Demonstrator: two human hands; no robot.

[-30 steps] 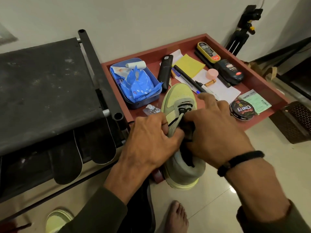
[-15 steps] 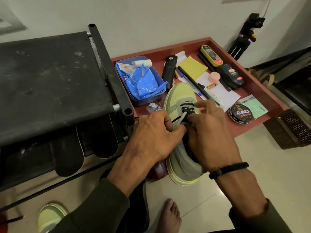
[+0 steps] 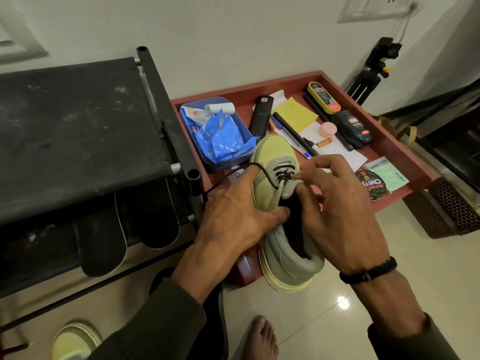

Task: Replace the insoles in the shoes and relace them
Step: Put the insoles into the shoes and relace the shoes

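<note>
A pale green shoe (image 3: 274, 152) lies toe-away across the front rim of a red tray (image 3: 405, 162). Its heel hangs over the floor. My left hand (image 3: 231, 214) grips the shoe's left side, thumb across the upper. A black lace (image 3: 264, 173) runs from the eyelets over that hand's index finger and trails off to the lower left. My right hand (image 3: 337, 216) pinches the lace at the eyelets, beside the tongue. Two black insoles (image 3: 101, 245) hang from the rack's lower shelf. The second green shoe (image 3: 75, 341) sits on the floor at bottom left.
A black shoe rack (image 3: 78, 131) fills the left. The tray holds a blue box of packets (image 3: 215, 136), pens, papers, polish bottles and a polish tin (image 3: 371, 184). A brown basket (image 3: 446, 209) and a tripod (image 3: 374, 68) stand to the right. My bare foot (image 3: 262, 336) is below.
The lace has been drawn out to the left over my left index finger. My hands, bunched together over the tongue before, have spread apart. The view has tilted slightly upward.
</note>
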